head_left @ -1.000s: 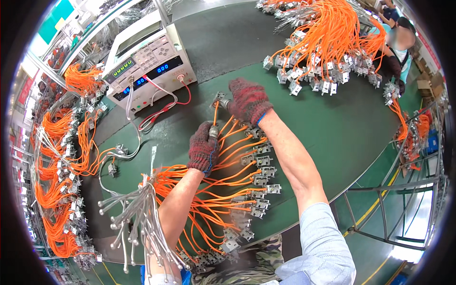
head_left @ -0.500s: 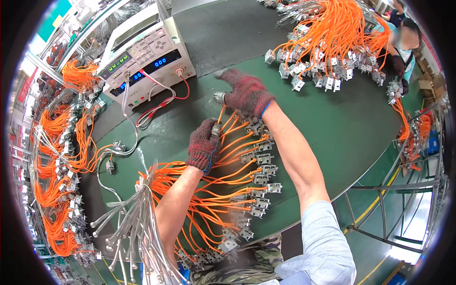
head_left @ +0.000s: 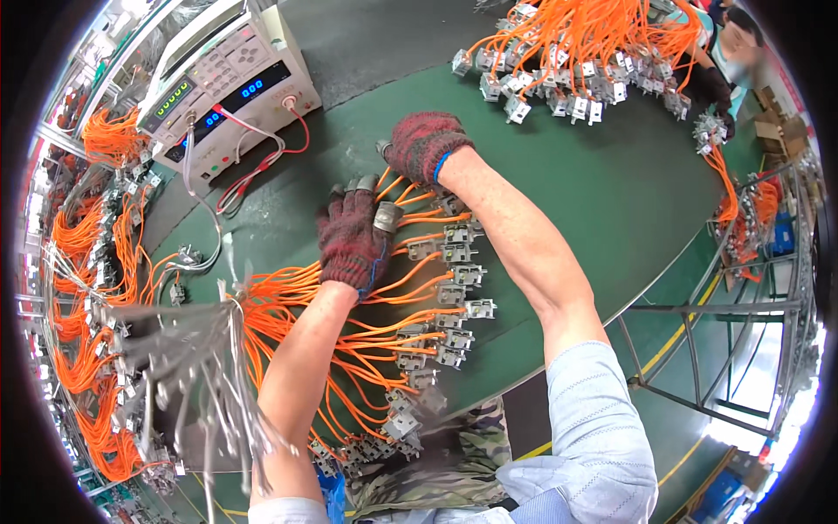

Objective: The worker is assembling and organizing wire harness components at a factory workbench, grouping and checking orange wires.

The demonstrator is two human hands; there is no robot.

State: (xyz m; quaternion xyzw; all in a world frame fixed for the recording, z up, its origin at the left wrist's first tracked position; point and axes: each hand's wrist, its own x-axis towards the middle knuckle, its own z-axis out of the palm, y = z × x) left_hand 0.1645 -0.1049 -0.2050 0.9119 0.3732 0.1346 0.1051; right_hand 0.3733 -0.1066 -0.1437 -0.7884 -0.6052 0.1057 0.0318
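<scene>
Well, the worktop (head_left: pixel 559 210) is matt green with a curved near edge, and its far part, toward twelve o'clock, turns dark grey; taking hours from the middle of the view, orange cables (head_left: pixel 279 297) fan across it, gathered at nine, their metal connectors (head_left: pixel 458 253) arcing from about one round to six; the gloved left hand (head_left: pixel 354 229) lies over them at ten, its grip loosely open, fingers stretched and thumb apart, nothing visibly clasped; the gloved right hand (head_left: pixel 426 147), at twelve, covers the topmost cables with curled fingers, and whether its grip has hold of anything I cannot tell; pale wire strands (head_left: pixel 231 349) blur at eight; a white bench instrument (head_left: pixel 229 100) with lit green and blue digits stands at half past ten, a red lead (head_left: pixel 307 140) looping from it; another cable heap (head_left: pixel 576 35) sits at one, more orange bundles (head_left: pixel 74 349) line the nine-to-eight side, and a co-worker (head_left: pixel 738 52) stands at two; beyond the edge at four, a metal frame (head_left: pixel 716 307) stands over green floor (head_left: pixel 668 441) striped yellow.
</scene>
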